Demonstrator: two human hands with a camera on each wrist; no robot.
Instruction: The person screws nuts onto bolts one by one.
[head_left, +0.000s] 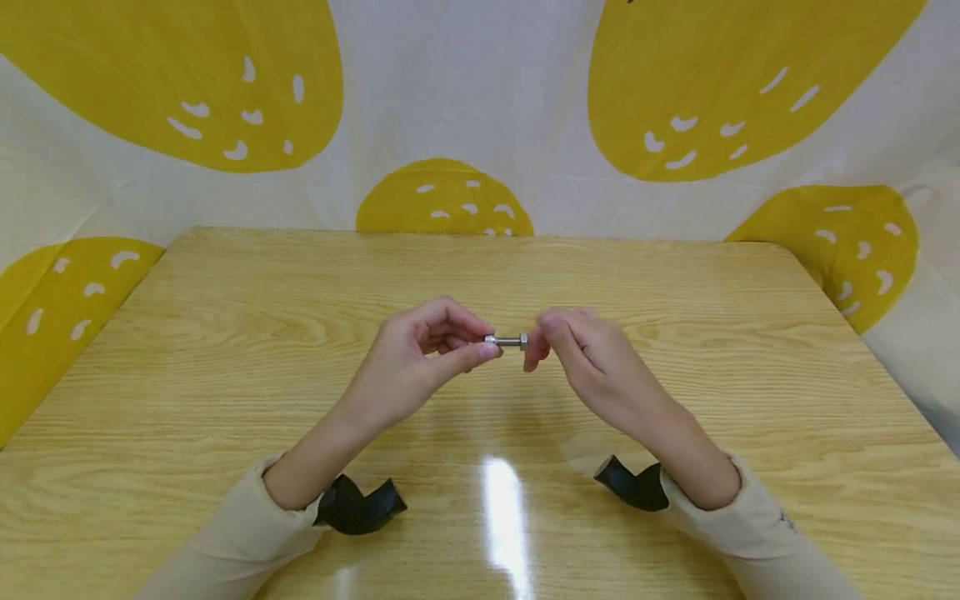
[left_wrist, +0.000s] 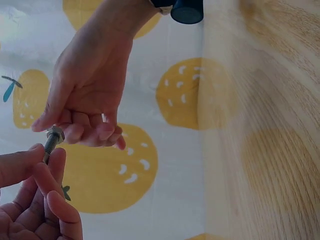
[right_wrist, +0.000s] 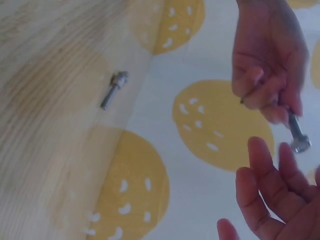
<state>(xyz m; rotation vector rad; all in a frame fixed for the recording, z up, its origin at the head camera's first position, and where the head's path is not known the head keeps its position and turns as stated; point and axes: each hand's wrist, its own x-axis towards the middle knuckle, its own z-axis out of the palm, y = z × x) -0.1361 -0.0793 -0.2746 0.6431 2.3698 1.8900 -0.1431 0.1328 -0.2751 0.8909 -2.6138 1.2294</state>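
A silver bolt (head_left: 510, 341) is held level above the table, with a hex nut (head_left: 524, 342) at its right end. My left hand (head_left: 423, 346) pinches the bolt's other end between thumb and fingertips, partly covering it. Threads show between the left fingers and the nut (left_wrist: 56, 134) in the left wrist view. Just right of the nut is my right hand (head_left: 600, 362), its fingers loosely bent and apart. From the right wrist view, its fingertips (right_wrist: 287, 155) sit right by the nut, not closed round it.
Another bolt with a nut (right_wrist: 114, 90) lies on the wooden table (right_wrist: 60, 115) in the right wrist view. A white cloth with yellow fruit print (head_left: 465, 100) hangs behind the table. Black curved pieces (head_left: 360, 507) stick out from both sleeve cuffs.
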